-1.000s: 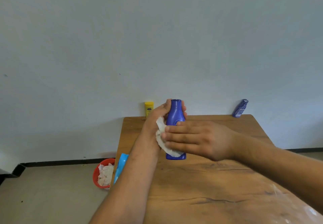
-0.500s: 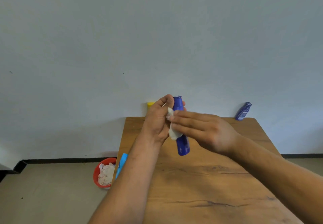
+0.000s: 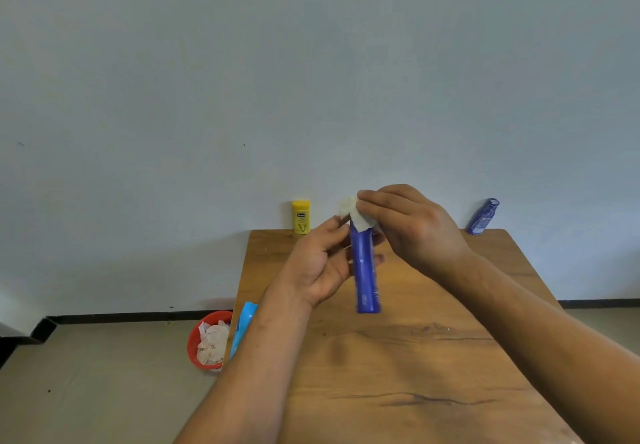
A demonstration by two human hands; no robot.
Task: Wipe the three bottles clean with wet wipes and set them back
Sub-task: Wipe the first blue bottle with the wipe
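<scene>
Two forearms, yours, cross the wooden table (image 3: 398, 374) from its near edge. At the table's left edge a light blue wipes pack (image 3: 242, 329) juts over the side. Beside it on the floor stands a red bin (image 3: 195, 343) holding crumpled used wipes.

Farther in, your left hand (image 3: 318, 267) holds the blue bottle (image 3: 365, 270) upright, its base seemingly just clear of the tabletop. The fingers curl round behind the upper body, one tip showing past the other side. Your right hand (image 3: 412, 228) sits on top, fingers pressed together and pinching the white wet wipe (image 3: 353, 211) over the cap.

A second ago that wipe was low on the body, and half a second ago it was near the shoulder. Now it has climbed to the cap, and the bottle's narrow side faces you. That suggests this bottle is nearly done and due to go back.

At the far edge, against the wall, a yellow bottle (image 3: 301, 216) stands upright on the left. A dark blue bottle (image 3: 482, 216) leans on the right, well apart from it.
</scene>
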